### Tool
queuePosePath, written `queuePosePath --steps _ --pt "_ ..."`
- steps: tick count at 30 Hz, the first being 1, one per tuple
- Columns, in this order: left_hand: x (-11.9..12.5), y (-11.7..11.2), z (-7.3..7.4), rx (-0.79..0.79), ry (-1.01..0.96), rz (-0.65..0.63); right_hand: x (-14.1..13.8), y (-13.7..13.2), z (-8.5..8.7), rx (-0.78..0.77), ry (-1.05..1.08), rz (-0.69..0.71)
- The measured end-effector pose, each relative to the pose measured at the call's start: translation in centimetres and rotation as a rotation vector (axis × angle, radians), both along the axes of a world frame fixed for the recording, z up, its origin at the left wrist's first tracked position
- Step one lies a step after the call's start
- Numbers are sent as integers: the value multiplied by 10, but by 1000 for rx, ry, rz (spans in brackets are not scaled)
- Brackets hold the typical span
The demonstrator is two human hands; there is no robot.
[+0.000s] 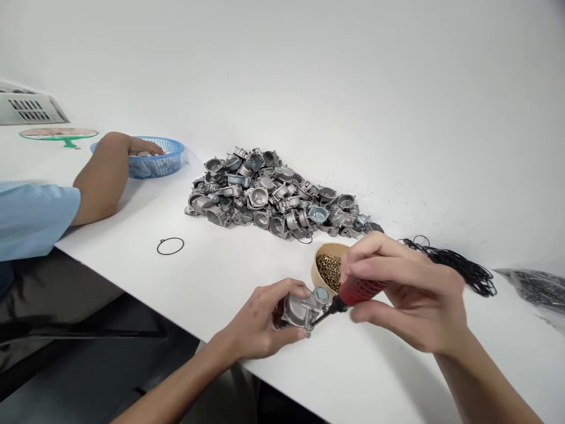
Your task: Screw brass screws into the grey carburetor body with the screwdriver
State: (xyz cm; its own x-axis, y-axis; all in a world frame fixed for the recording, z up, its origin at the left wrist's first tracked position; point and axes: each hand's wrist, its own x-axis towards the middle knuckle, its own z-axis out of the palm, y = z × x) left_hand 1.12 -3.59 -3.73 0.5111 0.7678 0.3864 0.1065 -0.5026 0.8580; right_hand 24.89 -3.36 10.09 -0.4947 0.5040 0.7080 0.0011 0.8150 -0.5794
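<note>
My left hand (258,321) is closed around a small grey metal casting (302,307), holding it just above the near edge of the white table (397,118). My right hand (408,291) grips a screwdriver by its red handle (362,290), fingers wrapped round it. The dark tip of the screwdriver touches the casting on its right side. Right behind the two hands stands a small tan bowl (318,266) filled with brass screws (330,272).
A heap of grey metal castings (269,191) lies mid-table. One black rubber ring (170,246) lies alone at the left; a tangle of black rings (459,265) is at the right. A co-worker's arm (103,176) reaches into a blue basket (156,158) at far left.
</note>
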Motion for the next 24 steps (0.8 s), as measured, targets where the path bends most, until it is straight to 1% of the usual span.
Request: queuePosePath --steps 2,3,5,7,8,10,12,14,15,17,19,24 --pt "0 -1 -1 -4 -2 1 1 1 0 -88 -27 53" --pt "0 -1 -2 -3 -4 -1 1 2 -1 -106 -32 83" --pt "0 0 -4 7 -2 5 2 4 -2 -52 -11 91" --pt "1 0 -4 15 0 10 1 5 -3 39 30 51" --pt "1 1 -4 15 2 11 1 5 -3 58 40 32" --pt "2 1 -4 10 -5 7 1 3 -3 18 13 30" --pt "2 1 -4 4 -12 3 1 2 -2 -51 -24 64" --pt "1 1 -5 3 -14 6 1 2 -2 -49 -24 79" --pt "1 1 -5 4 -10 12 0 3 -2 -12 -5 62" --pt "1 -1 -5 13 8 25 0 6 -4 75 21 -15" --pt "1 -2 -5 30 17 33 1 7 -5 106 15 -71" --pt "2 -1 -5 23 6 38 4 2 -5 -49 -57 35"
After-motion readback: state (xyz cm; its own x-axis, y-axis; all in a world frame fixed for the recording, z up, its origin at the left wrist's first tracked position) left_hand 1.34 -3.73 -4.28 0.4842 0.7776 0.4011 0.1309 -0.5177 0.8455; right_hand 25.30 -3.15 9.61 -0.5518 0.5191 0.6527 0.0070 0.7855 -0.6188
